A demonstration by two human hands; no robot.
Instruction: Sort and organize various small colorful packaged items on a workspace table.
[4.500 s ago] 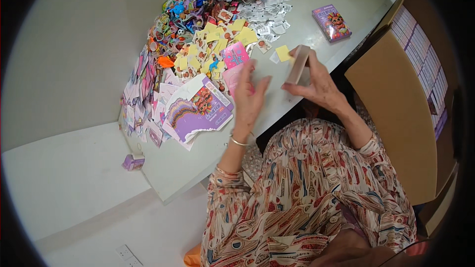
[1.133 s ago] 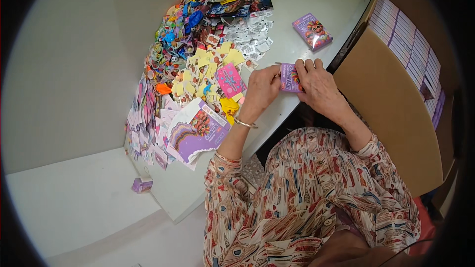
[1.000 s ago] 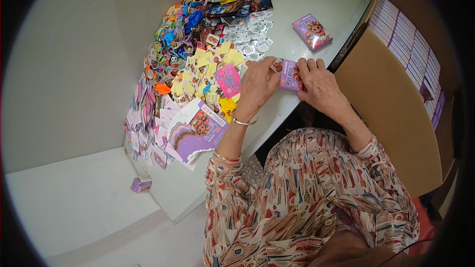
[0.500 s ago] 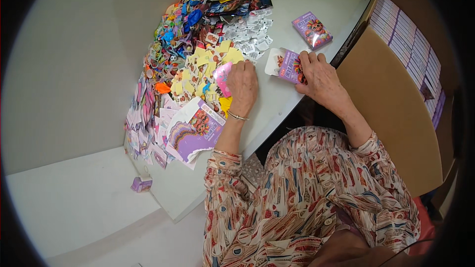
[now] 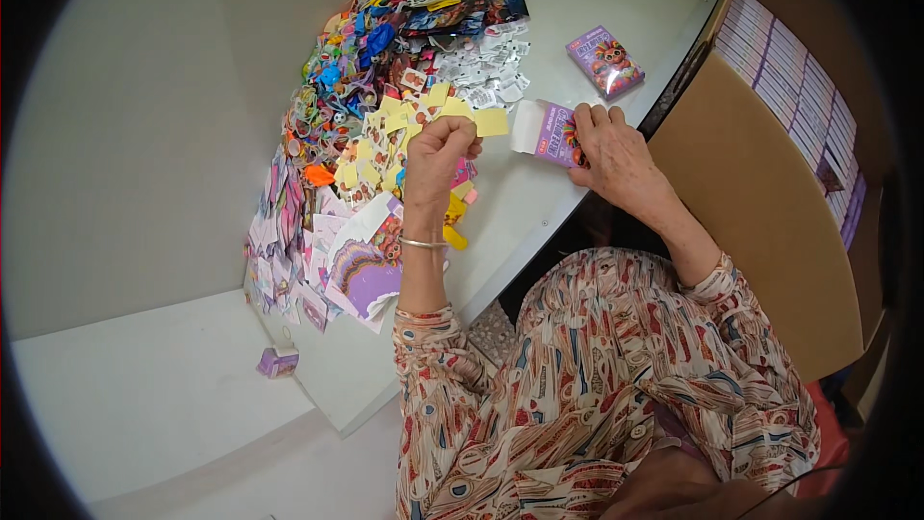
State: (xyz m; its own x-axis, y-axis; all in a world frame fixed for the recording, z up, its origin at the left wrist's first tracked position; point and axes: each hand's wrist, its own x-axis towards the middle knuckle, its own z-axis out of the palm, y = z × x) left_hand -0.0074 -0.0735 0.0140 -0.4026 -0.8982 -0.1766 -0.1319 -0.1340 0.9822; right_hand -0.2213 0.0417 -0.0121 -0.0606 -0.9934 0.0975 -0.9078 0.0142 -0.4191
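Note:
My left hand (image 5: 440, 159) is closed in a pinch over the heap, with a small yellow card (image 5: 492, 122) sticking out of its fingers toward the box. A purple box (image 5: 555, 135) with a colourful character print lies at the table edge, its white end flap open toward my left hand. The fingers and thumb of my right hand (image 5: 621, 156) grip the box's other end. Beneath my left hand lie loose yellow cards and stickers (image 5: 371, 149), beside yellow and pink pieces (image 5: 456, 223). A second purple box (image 5: 606, 60), shut, lies beyond my right hand.
Small colourful toys (image 5: 332, 77), white packets (image 5: 486, 67) and dark foil packs (image 5: 472, 12) form a long heap along the wall. Flat purple printed sheets (image 5: 366, 274) lie at its near end. A large carton (image 5: 770, 202) on the right holds rows of boxes (image 5: 794, 72).
My left hand has drawn back to the left and now has a yellow card in its pinch. The picture piece at the box's mouth no longer shows. My right hand stays on the box.

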